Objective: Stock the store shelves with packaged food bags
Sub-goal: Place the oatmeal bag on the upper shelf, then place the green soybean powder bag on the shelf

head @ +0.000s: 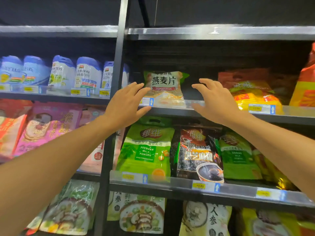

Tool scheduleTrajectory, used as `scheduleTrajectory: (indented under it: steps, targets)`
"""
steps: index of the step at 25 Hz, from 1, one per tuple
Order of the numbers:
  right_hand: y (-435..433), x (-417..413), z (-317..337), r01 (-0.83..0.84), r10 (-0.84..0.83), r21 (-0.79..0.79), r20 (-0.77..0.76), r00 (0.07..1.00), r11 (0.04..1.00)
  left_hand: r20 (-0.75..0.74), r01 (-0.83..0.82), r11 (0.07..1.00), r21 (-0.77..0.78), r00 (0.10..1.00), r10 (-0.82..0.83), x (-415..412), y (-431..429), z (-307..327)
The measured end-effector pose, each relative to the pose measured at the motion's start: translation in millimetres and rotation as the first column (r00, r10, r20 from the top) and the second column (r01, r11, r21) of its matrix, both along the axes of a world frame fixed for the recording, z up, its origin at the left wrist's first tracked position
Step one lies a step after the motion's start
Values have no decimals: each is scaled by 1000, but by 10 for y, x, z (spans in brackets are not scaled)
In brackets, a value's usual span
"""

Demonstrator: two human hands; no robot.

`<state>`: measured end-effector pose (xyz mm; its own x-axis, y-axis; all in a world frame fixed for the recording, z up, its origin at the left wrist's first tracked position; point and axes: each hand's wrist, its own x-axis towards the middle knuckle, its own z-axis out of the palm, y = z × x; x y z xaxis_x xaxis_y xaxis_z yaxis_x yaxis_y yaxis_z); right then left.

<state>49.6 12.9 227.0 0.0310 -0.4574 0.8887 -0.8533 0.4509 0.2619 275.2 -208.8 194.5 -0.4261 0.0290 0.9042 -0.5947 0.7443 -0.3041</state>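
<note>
Both arms raised to the second shelf (170,109) from the top, right bay. Left hand (127,103) spread wide, fingers reaching toward the left edge of the oat bag (164,87), touching it or nearly so; contact hard to confirm. Right hand (215,102) also spread wide, empty, off to the right of the bag with a dark gap between. Nothing gripped by either hand.

Oat bag standing alone near the shelf's left end, close behind the front rail, leaning back a little. Bare shelf to its right, up to the orange bags (252,91) toward the right end.

Judged from this: one bag placed on this shelf, apparently just set down or being straightened. Room left beside it, and probably behind it, for more; depth too dark to tell. Shelf below full along its front edge with soy bags (144,149) and a sesame bag (198,154). Left bay packed with tins (87,74) above and pink bags (49,126) under them. Bottom shelf also filled. No further stock in view, so the amount left to shelve cannot be told. Likely remaining: filling the gap to the right of the oat bag.
</note>
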Motion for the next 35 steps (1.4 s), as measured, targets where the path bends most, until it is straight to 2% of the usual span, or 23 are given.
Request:
scheduleTrajectory:
  steps: [3, 6, 10, 12, 14, 18, 22, 23, 25, 28, 35]
  targets:
    - [165, 101, -358, -9, 7, 58, 36, 999, 998, 43, -15, 999, 46, 999, 13, 154, 94, -324]
    - [204, 184, -722, -85, 70, 113, 130, 989, 990, 56, -23, 988, 155, 998, 15, 254, 110, -688]
    - [10, 246, -1146, -239, 161, 160, 393, 905, 958, 94, 7, 932, 362, 995, -44, 297, 102, -1101]
    - [-175, 217, -1329, -308, 142, 222, 551, 822, 925, 47, 55, 869, 492, 995, -90, 237, 85, -1244]
    - [-369, 200, -1461, -363, 84, 277, 683, 725, 890, -11, 97, 767, 635, 993, -117, 137, -8, -1344]
    - [-736, 138, -1569, -381, -30, 313, 805, 592, 870, -164, 225, 528, 819, 973, -161, -59, -183, -1446]
    - [-1135, 30, -1712, -492, -8, 202, 930, 368, 847, -291, 334, 398, 854, 942, -166, -192, -293, -1515]
    - [-1224, 15, -1755, -500, 10, 175, 939, 345, 848, -297, 338, 371, 865, 941, -164, -189, -327, -1535]
    - [-1395, -37, -1810, -468, 44, 141, 931, 362, 872, -320, 355, 342, 870, 935, -155, -174, -376, -1562]
    - [-1543, -88, -1798, -404, 126, 27, 929, 347, 915, -343, 375, 353, 857, 927, -152, -138, -343, -1551]
    - [-1500, 4, -1563, -364, 288, -156, 895, 341, 918, -402, 442, 340, 830, 897, -184, -17, -242, -1529]
